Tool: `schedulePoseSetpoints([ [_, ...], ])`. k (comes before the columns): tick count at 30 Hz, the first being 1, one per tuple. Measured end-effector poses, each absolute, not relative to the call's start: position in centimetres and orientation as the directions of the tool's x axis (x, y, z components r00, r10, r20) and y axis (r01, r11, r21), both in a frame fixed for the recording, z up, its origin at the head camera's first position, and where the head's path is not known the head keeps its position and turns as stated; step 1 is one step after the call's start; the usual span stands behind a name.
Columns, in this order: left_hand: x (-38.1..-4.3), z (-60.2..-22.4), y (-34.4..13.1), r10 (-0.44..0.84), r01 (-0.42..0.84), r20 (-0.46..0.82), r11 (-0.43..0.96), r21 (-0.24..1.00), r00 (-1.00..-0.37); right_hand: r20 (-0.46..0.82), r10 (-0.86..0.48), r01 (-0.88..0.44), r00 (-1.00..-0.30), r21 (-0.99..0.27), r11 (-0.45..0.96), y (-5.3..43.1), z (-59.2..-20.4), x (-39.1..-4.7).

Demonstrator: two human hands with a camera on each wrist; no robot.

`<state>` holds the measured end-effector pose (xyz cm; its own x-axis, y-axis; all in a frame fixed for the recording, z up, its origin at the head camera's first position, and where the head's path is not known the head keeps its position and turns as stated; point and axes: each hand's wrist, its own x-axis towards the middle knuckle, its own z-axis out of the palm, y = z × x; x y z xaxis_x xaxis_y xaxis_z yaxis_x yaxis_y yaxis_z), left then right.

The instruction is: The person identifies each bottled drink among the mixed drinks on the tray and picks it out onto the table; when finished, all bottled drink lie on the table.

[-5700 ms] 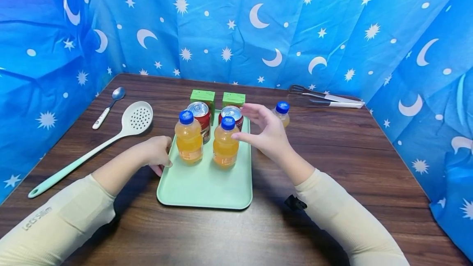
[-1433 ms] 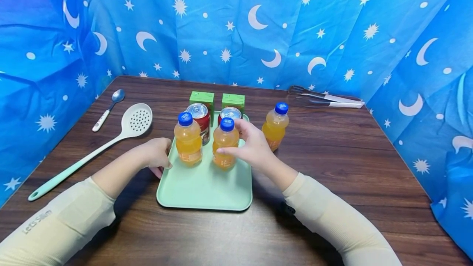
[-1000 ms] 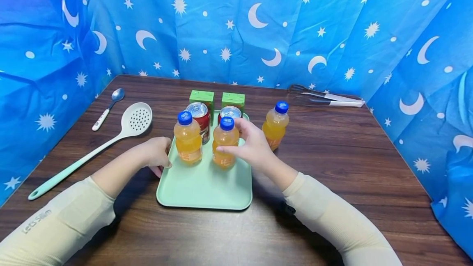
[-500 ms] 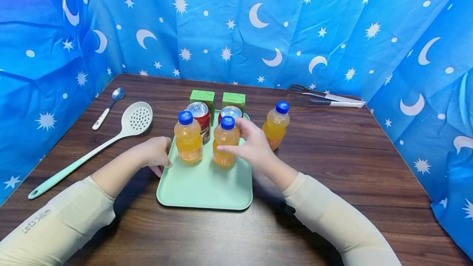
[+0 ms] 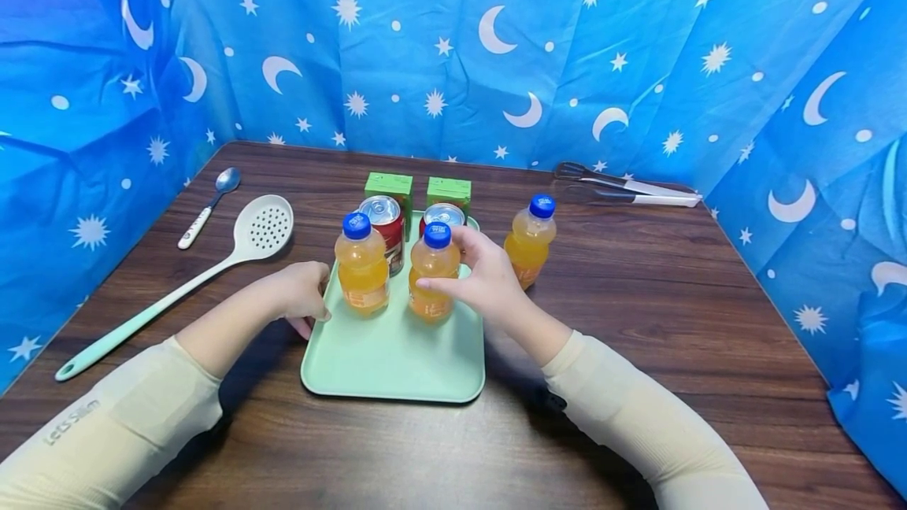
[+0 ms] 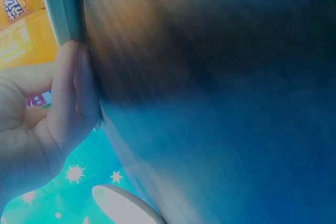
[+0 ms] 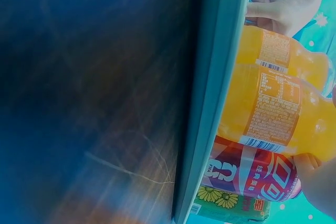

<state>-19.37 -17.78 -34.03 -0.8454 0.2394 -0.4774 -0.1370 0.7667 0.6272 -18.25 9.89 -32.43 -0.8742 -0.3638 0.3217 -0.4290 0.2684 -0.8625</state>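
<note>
On the mint-green tray [image 5: 393,368], at its right side, the right hand [image 5: 487,279] has its grip around an orange-drink bottle [image 5: 432,260]; the left hand [image 5: 305,293] pinches the tray's left rim. Pushing toward the tray's far edge could topple the cola can [image 5: 444,215].

Three bottles [image 5: 431,266], two cans [image 5: 386,227], two cartons [image 5: 449,190], one tray [image 5: 393,360], one skimmer [image 5: 248,242]

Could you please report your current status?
Left hand gripping tray at left edge. Right hand around upright orange bottle, tray's right side. Red can close behind it.
</note>
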Motion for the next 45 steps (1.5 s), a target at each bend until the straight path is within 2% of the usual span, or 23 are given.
schedulePoseSetpoints([
  [25,-19.4,-34.1,-17.8,0.245,-0.148,-0.487,0.757,0.636,-0.839,0.372,-0.355,-0.462,-0.858,-0.861,0.215,10.2,-32.5,-18.0],
  [34,-19.5,-34.1,-17.8,0.241,-0.154,-0.490,0.757,0.635,-0.838,0.381,-0.356,-0.476,-0.853,-0.849,0.231,9.9,-29.6,-15.9],
  [45,-19.5,-34.1,-17.8,0.238,-0.160,-0.496,0.758,0.632,-0.835,0.410,-0.363,-0.503,-0.837,-0.837,0.215,10.1,-29.1,-15.8],
])
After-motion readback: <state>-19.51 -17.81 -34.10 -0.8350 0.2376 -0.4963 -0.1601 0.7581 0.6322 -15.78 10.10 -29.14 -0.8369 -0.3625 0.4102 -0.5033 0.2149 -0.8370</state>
